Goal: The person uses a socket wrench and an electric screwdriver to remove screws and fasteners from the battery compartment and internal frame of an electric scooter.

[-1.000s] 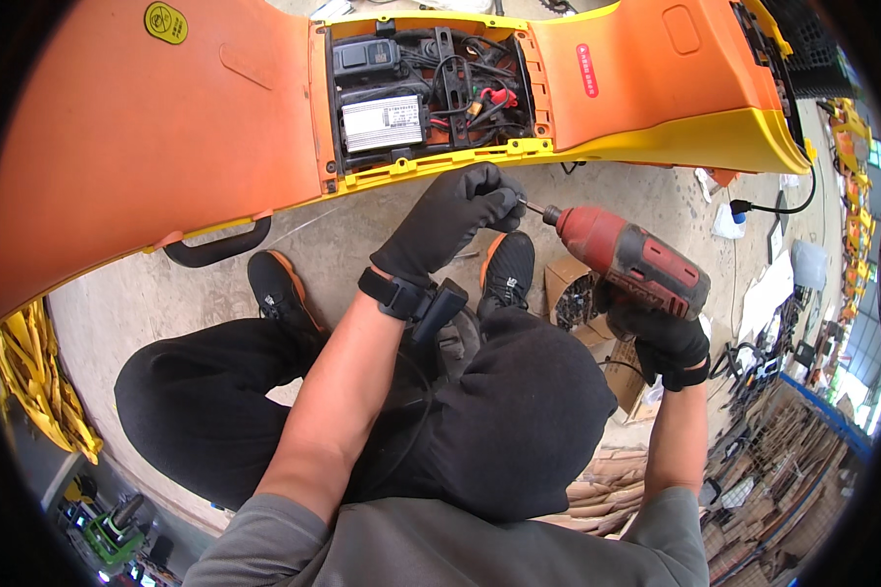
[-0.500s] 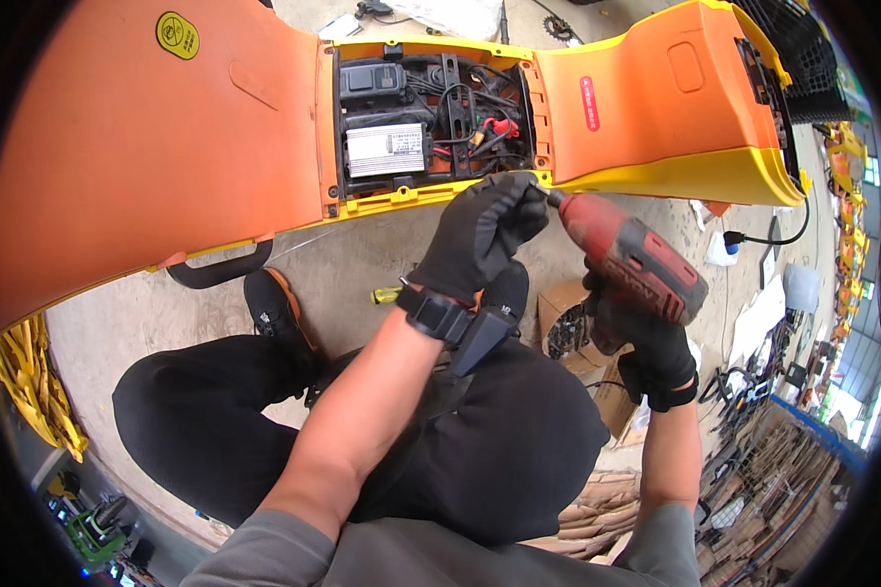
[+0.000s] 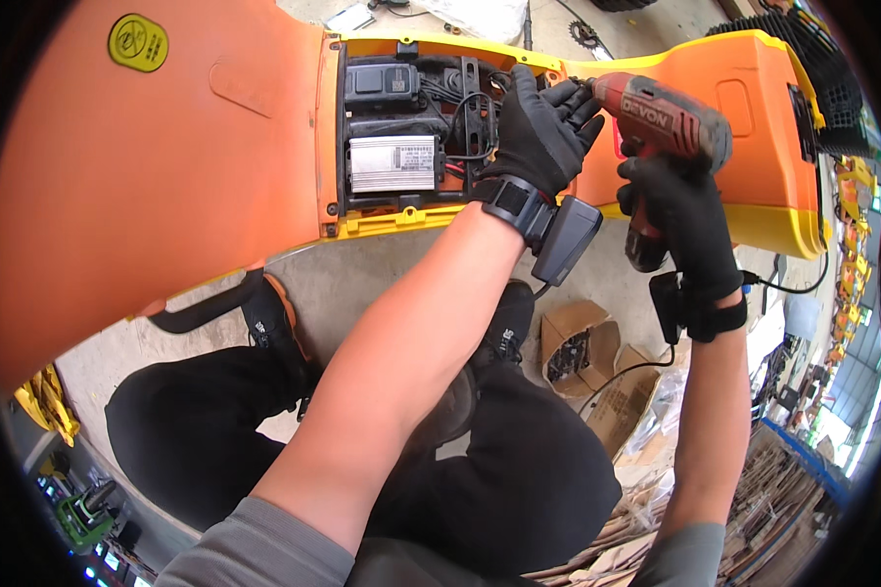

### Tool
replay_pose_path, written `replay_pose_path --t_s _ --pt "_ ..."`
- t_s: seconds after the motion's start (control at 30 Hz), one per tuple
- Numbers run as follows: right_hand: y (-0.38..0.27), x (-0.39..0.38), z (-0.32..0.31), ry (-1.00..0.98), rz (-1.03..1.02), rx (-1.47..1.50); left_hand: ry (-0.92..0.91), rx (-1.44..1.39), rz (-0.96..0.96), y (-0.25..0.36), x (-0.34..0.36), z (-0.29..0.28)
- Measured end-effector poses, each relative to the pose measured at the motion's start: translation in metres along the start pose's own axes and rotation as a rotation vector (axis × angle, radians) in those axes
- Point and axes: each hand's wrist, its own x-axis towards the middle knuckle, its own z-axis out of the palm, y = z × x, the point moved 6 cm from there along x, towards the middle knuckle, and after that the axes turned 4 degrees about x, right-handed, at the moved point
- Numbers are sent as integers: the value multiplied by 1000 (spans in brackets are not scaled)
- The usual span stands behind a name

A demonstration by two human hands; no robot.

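Several left fingers (image 3: 525,90) spread, right fingers (image 3: 642,173) gripping drill (image 3: 668,115).

Cardboard boxes (image 3: 605,340) stand on the grey floor (image 3: 354,276).

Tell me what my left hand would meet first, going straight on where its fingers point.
Probably the red drill, at its front end, just beyond your left hand in this view; depth is unclear.

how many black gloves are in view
2. The left glove has its fingers spread near the drill's tip; the right glove grips the drill. No others show, though clutter could hide some.
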Motion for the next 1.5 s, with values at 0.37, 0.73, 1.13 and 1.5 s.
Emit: replay_pose_path --t_s 0.37,0.73,1.13,1.5 --pt "-6 80 7 -55 169 92 -134 -56 -39 -2 65 -28" --pt "-3 98 15 -26 265 67 -76 -109 -60 -6 72 -41" --pt "-10 108 22 -140 265 79 63 149 -82 9 59 -48" --pt "-22 136 13 -197 256 -238 153 2097 752 46 -78 -7"
